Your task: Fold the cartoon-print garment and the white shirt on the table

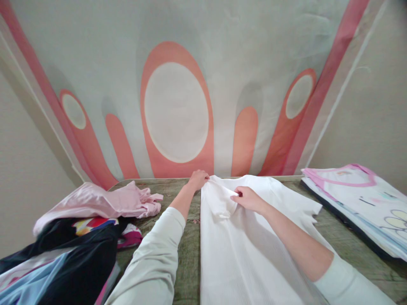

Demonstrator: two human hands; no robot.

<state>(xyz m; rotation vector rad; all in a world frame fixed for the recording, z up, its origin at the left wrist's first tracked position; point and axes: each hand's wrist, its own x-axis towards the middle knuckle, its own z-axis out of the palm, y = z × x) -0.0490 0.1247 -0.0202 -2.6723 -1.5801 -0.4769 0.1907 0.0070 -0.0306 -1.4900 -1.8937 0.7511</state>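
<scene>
A white short-sleeved T-shirt point(254, 254) lies spread on the table, its neckline toward the wall. Its left side is folded inward along a straight edge, and that sleeve lies over the body of the shirt. At the upper left corner of the fold, my left hand point(199, 179) is closed on the shirt's shoulder. My right hand point(249, 199) pinches the edge of the folded-in sleeve between thumb and fingers. The other sleeve sticks out to the right, flat on the table.
On the left lies a loose heap of clothes, with a pink garment point(104, 203) on top of a black garment point(85, 254). A neat stack of folded shirts point(352, 190) stands at the right. The wooden table point(187, 258) meets a wall hanging point(178, 114) with orange shapes.
</scene>
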